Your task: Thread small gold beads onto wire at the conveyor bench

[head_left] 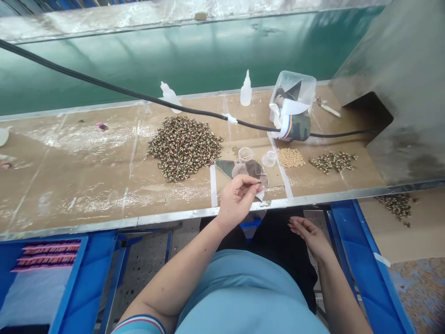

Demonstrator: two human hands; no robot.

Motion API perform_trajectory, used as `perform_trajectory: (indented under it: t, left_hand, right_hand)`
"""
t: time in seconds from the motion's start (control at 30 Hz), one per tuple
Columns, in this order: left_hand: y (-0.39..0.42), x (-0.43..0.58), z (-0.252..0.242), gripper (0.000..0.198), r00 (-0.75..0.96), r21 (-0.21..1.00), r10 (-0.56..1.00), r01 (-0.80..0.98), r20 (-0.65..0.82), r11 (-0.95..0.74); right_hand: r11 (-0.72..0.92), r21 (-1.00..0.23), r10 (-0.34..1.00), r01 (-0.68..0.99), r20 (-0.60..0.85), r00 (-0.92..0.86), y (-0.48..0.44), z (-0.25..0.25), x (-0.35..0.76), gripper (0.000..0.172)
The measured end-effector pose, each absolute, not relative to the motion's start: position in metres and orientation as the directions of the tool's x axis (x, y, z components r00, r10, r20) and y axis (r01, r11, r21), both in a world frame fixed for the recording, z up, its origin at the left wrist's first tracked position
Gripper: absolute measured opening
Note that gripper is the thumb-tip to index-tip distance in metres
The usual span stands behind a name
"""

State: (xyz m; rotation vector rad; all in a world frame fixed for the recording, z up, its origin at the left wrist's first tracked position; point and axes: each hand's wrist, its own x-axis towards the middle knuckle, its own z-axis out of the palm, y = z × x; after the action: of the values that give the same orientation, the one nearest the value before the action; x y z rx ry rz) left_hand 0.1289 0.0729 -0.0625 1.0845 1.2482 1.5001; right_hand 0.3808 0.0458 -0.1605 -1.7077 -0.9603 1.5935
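Over the front edge of the bench, my left hand [238, 199] is closed in a pinch. Whatever sits between its thumb and forefinger is too small to make out. Beneath and behind it lies a camouflage cloth [248, 170], with a small round clear cup [245, 154] at its back edge. My right hand [311, 235] is lowered over my lap, off the bench, its fingers loosely stretched and nothing visible in them. A big heap of small dark-and-gold pieces with red spots [184, 147] lies left of the cloth. Small tan beads [291, 157] are spread to the right.
A smaller pile of similar pieces [333, 162] is at the right, near a grey metal panel [406, 93]. Behind stand two white squeeze bottles [245, 90] and a clear plastic box [309, 86]. A black cable [139, 95] crosses above the bench. Blue trays [85, 273] flank me.
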Motion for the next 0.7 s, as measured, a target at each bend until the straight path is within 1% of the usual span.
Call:
perform_trajectory:
  t: [0.1, 0.23, 0.33, 0.43, 0.6, 0.7]
  left_hand:
    - [0.073, 0.129, -0.061, 0.007, -0.231, 0.991, 0.971, -0.098, 0.070, -0.095]
    - [0.073, 0.129, -0.059, 0.008, -0.228, 0.991, 0.972, -0.103, 0.055, -0.080]
    - [0.074, 0.129, -0.056, 0.009, -0.226, 0.992, 0.973, -0.109, 0.041, -0.067]
    - [0.073, 0.128, -0.053, 0.010, -0.230, 0.994, 0.972, -0.090, 0.034, -0.057]
    - [0.073, 0.128, -0.053, 0.011, -0.259, 0.994, 0.966, -0.097, 0.026, -0.053]
    - [0.073, 0.128, -0.054, 0.011, -0.264, 0.994, 0.964, -0.105, 0.013, -0.042]
  right_hand:
    - [-0.489, -0.851, 0.861, 0.192, -0.506, -0.051, 0.047, -0.125, 0.370, 0.048]
    - [-0.330, -0.893, 0.902, 0.305, -0.394, -0.176, 0.060, -0.068, 0.357, 0.043]
    - [-0.205, -0.909, 0.947, 0.362, -0.277, -0.160, 0.075, -0.040, 0.353, 0.042]
    - [-0.130, -0.913, 0.980, 0.388, -0.177, -0.089, 0.092, -0.032, 0.352, 0.043]
    - [-0.141, -0.911, 0.989, 0.388, -0.150, 0.005, 0.117, -0.046, 0.350, 0.049]
    - [-0.087, -0.872, 0.996, 0.482, -0.090, 0.017, 0.130, -0.052, 0.349, 0.046]
